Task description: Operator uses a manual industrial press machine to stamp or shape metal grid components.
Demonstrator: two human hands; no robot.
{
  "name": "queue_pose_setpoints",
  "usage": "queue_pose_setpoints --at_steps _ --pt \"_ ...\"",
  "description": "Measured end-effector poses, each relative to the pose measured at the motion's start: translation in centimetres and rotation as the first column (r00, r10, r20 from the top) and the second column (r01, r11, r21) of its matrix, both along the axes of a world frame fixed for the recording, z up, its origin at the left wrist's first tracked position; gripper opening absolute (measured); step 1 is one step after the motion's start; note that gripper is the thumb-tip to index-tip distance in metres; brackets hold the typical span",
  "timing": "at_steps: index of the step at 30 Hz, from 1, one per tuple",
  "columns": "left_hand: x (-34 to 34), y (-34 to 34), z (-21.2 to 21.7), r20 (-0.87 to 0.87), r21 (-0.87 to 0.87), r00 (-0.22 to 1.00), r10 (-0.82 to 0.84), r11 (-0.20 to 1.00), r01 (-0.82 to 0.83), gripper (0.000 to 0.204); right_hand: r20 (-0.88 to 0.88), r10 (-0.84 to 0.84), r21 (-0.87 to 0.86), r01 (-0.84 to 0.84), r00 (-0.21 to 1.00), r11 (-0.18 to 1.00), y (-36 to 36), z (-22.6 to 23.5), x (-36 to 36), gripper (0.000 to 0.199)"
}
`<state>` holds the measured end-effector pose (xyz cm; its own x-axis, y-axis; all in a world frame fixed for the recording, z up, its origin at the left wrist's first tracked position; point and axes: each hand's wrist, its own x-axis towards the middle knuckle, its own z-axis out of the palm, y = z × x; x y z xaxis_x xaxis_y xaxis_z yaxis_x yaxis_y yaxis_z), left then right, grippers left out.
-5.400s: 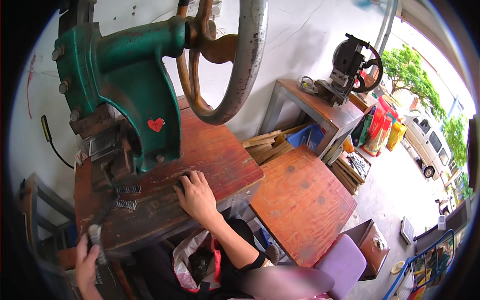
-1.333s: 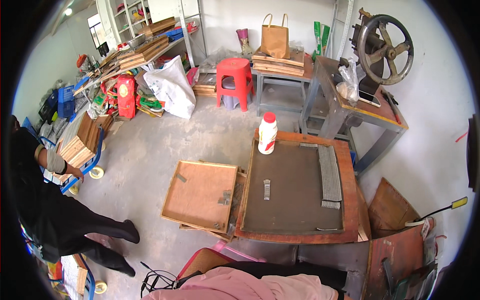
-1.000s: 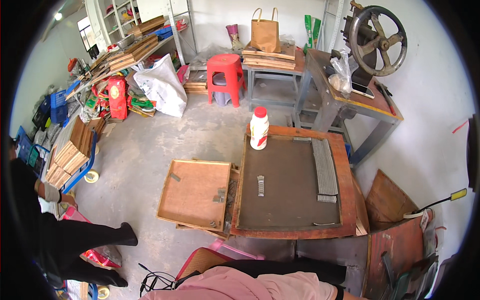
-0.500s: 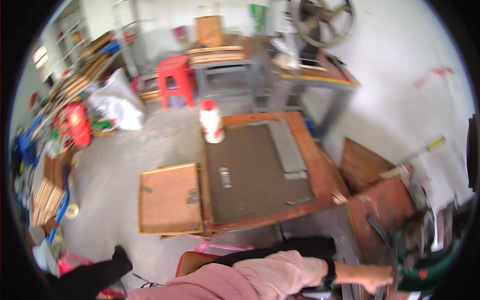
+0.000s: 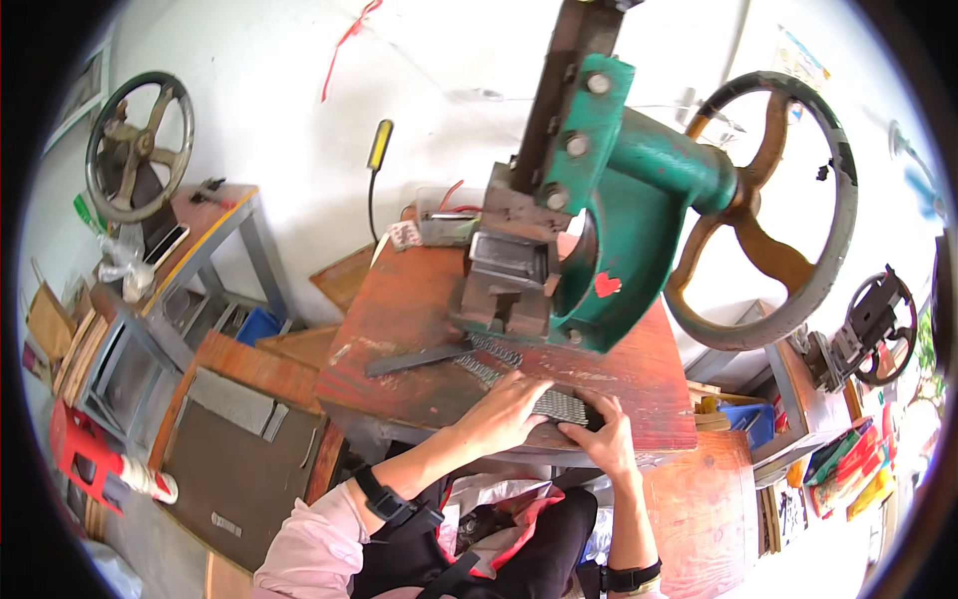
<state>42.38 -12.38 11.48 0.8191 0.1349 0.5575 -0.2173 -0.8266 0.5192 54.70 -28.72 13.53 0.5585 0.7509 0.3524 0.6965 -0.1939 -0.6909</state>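
My left hand (image 5: pixel 504 413) and my right hand (image 5: pixel 607 437) are both closed on a silver-grey stack of small ribbed metal pieces (image 5: pixel 562 405). They hold it from its two ends, low at the near edge of a worn red-brown table (image 5: pixel 639 379). Its exact kind cannot be made out. Left of my hands, two short rows of similar small metal pieces (image 5: pixel 496 349) lie on the table, with a flat dark metal bar (image 5: pixel 419 359) beside them. Beyond stands a green hand press (image 5: pixel 639 240) with a steel block and die at its front.
The press's large handwheel (image 5: pixel 773 250) juts out at the right. A yellow-handled screwdriver-like tool (image 5: pixel 379 145) stands by the wall. At left is a low table with a dark top (image 5: pixel 235 469) and a red stool (image 5: pixel 85 454). A red-and-white bag (image 5: pixel 499 519) lies in my lap.
My view has swung right, from the low dark-topped table to the green press. My left hand, formerly unseen or unclear, now shows with my right hand, both gripping the ribbed metal stack.
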Motion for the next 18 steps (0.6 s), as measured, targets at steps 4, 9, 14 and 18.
queue_pose_setpoints --at_steps 4,9,14,18 --pt "-0.8 -0.2 1.4 0.042 0.007 0.998 0.047 0.999 -0.048 0.053 -0.09 0.017 0.041 -0.013 0.996 0.999 0.7 1.9 -0.7 0.058" --pt "-2.3 2.7 4.7 0.191 -0.108 0.953 0.237 0.97 -0.219 0.067 0.007 0.132 0.127 -0.131 0.991 0.983 5.0 5.9 -0.3 0.069" --pt "1.5 10.0 8.1 0.235 -0.341 0.861 0.451 0.868 -0.361 0.094 -0.076 0.029 0.251 -0.01 0.997 0.968 14.5 8.1 0.8 0.084" --pt "4.9 14.2 10.1 0.213 -0.297 0.871 0.442 0.879 -0.374 0.101 -0.12 -0.092 0.258 0.121 0.989 0.959 19.5 7.8 3.8 0.086"
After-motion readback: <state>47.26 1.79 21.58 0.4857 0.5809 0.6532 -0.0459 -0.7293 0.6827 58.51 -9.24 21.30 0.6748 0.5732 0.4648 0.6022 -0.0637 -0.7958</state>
